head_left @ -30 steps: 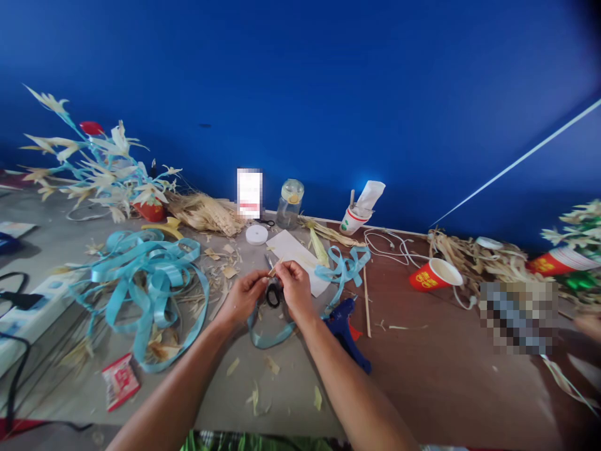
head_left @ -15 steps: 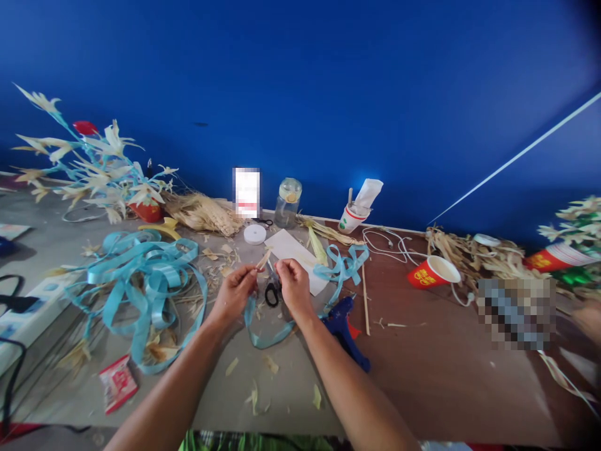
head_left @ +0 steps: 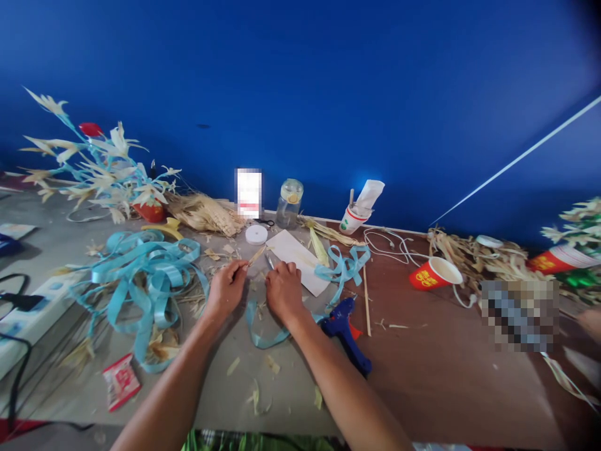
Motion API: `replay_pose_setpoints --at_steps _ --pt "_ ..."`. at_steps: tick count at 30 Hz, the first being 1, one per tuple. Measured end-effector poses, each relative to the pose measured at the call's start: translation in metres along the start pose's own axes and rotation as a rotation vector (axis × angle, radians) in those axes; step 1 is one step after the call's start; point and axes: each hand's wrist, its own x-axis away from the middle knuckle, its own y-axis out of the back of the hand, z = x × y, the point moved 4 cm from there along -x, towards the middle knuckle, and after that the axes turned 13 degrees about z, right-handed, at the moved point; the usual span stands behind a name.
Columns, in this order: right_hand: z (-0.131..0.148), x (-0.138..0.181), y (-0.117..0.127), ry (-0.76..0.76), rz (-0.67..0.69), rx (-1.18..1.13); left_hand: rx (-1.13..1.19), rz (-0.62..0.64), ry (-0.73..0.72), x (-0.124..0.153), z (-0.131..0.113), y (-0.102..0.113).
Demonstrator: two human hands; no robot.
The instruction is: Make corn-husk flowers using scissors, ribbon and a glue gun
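Note:
My left hand (head_left: 228, 289) is closed in a pinch on a thin strip of dried corn husk (head_left: 256, 255), which points up and to the right. Palm down beside it, my right hand (head_left: 284, 289) has its fingers curled over a pair of scissors. Only the scissors' blades (head_left: 268, 260) show past the fingers; the black handles are hidden under the hand. A loop of light blue ribbon (head_left: 265, 341) lies below both hands. Just beyond the right hand is a white sheet of card (head_left: 293, 250).
Tangled blue ribbon (head_left: 154, 282) and husk flowers (head_left: 113, 169) fill the left. A blue glue gun (head_left: 346, 332) lies beside my right forearm. Behind stand a glass jar (head_left: 290, 210) and a white roll (head_left: 256, 235). A red paper cup (head_left: 434, 274) is on the right; another person's hand (head_left: 589, 322) shows at the edge.
My right hand has moved from a pinch near the husk strip down over the scissors, covering their black handles. The left hand has shifted slightly left, still holding the strip.

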Motion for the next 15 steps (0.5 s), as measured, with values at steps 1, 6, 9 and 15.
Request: replay_pose_setpoints --at_steps 1,6,9,15 --pt "-0.001 -0.001 0.000 -0.011 -0.004 -0.011 -0.017 0.006 -0.005 0.001 0.000 -0.001" --pt "-0.002 -0.003 0.000 -0.057 0.002 -0.068 -0.077 0.007 -0.024 0.002 -0.005 -0.001" --pt "-0.001 -0.005 0.003 -0.059 -0.017 -0.096 -0.092 0.002 0.011 0.002 -0.005 0.000" --pt "-0.002 -0.005 0.003 -0.064 -0.057 -0.085 -0.180 0.020 0.063 -0.001 0.005 -0.002"
